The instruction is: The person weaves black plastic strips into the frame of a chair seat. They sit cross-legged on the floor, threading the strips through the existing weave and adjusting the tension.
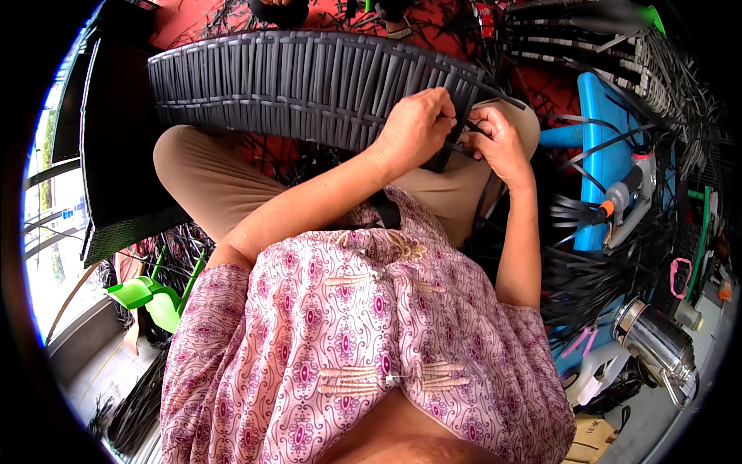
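Black curved panel of woven flat strips [301, 93] showing cover along most of its face

Nearest, a pink-and-purple patterned cloth shirt [332, 309] is filling the view. Ahead, two tan-trousered legs [209, 182] are bending beside the panel's near edge. At the panel's right end, the left hand [421, 124] is drawing its fingers closed, apparently pinching a thin black strip [461, 145]; the right hand [498, 151] is curving half closed by that strip, and whether it is gripping cannot be told. Crosswise strips are covering the panel from its left end nearly to the hands, so most of the weaving seems done; loose ends near the right corner are looking unfinished. The panel's back is not showing. Beyond the far edge, black offcuts are littering a red floor [178, 22].
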Demonstrator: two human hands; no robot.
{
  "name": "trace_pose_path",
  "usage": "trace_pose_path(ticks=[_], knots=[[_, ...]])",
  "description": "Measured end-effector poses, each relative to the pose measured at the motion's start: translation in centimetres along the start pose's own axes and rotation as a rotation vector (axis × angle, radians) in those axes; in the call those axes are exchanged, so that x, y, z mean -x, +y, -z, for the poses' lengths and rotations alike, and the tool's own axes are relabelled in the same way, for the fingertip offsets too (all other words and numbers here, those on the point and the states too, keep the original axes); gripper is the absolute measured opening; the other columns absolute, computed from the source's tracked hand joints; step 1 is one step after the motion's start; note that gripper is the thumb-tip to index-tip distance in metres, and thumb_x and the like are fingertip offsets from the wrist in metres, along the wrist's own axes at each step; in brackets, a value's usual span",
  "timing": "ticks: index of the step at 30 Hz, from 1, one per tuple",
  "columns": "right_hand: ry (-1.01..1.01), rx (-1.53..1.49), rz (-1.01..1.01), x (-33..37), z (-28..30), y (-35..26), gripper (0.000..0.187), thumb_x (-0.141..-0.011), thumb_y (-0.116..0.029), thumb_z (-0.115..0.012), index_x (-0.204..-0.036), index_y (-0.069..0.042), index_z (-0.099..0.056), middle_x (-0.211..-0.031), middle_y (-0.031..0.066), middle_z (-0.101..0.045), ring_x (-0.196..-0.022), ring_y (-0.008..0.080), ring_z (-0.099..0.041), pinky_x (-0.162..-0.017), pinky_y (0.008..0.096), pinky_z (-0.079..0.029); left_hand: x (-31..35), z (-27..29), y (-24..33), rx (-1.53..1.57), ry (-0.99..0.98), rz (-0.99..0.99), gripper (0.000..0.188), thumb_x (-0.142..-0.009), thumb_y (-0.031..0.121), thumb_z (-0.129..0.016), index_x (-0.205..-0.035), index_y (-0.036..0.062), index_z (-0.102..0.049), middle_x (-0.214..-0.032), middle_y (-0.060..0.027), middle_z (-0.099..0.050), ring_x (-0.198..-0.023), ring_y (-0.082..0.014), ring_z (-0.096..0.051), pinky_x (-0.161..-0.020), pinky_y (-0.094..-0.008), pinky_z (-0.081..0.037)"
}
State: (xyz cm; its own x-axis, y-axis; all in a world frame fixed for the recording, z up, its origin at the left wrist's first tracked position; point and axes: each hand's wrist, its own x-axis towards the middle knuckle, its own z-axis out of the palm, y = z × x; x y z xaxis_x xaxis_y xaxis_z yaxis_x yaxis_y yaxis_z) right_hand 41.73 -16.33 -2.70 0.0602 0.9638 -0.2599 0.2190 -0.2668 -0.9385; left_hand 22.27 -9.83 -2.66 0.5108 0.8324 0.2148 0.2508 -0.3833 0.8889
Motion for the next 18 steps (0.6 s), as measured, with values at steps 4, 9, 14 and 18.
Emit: trace_pose_path(ticks=[4, 9, 14, 18], knots=[[-0.068, -0.034, -0.101, 2.5, 1.8, 0.3, 0.035, -0.088, 0.000, -0.066, -0.121, 0.002, -0.056, -0.096, 0.0067, -0.065, -0.067, 0.0084, -0.056, -0.059, 0.0235, -0.046, 0.3, 1.5, -0.6, 0.384, -0.059, 0.254, 0.007, -0.089, -0.002, -0.068, -0.092, 0.0002, -0.062, -0.080, -0.0046, -0.067, -0.073, -0.0107, -0.067, -0.064, -0.0244, -0.054], [0.044, 0.116, -0.201, 6.4, 9.3, 0.6, 0.030, -0.091, -0.007, -0.066, -0.119, 0.003, -0.063, -0.106, 0.0059, -0.069, -0.077, 0.0071, -0.058, -0.061, 0.0222, -0.046, 2.1, 6.8, -2.2, 0.562, -0.021, 0.380, 0.005, -0.092, 0.005, -0.068, -0.094, 0.0021, -0.064, -0.084, -0.0043, -0.068, -0.075, -0.0108, -0.067, -0.068, -0.0242, -0.055], [0.299, 0.715, -0.138, 8.4, 11.8, 0.8, 0.038, -0.086, -0.012, -0.071, -0.122, 0.000, -0.066, -0.107, 0.0122, -0.070, -0.093, 0.0215, -0.065, -0.081, 0.0332, -0.052, 3.5, 8.6, -2.2, 0.548, -0.001, 0.449, 0.004, -0.091, 0.004, -0.069, -0.092, 0.0018, -0.065, -0.084, -0.0037, -0.069, -0.075, -0.0104, -0.067, -0.069, -0.0240, -0.054], [0.493, 0.713, 0.315, 7.3, 4.1, -7.3, 0.041, -0.084, -0.013, -0.075, -0.122, -0.003, -0.066, -0.116, 0.0129, -0.068, -0.106, 0.0262, -0.065, -0.093, 0.0366, -0.050, 4.8, 8.7, 0.0, 0.365, 0.022, 0.324, 0.005, -0.089, 0.000, -0.070, -0.089, 0.0015, -0.065, -0.077, -0.0020, -0.066, -0.072, -0.0070, -0.064, -0.067, -0.0219, -0.052]])
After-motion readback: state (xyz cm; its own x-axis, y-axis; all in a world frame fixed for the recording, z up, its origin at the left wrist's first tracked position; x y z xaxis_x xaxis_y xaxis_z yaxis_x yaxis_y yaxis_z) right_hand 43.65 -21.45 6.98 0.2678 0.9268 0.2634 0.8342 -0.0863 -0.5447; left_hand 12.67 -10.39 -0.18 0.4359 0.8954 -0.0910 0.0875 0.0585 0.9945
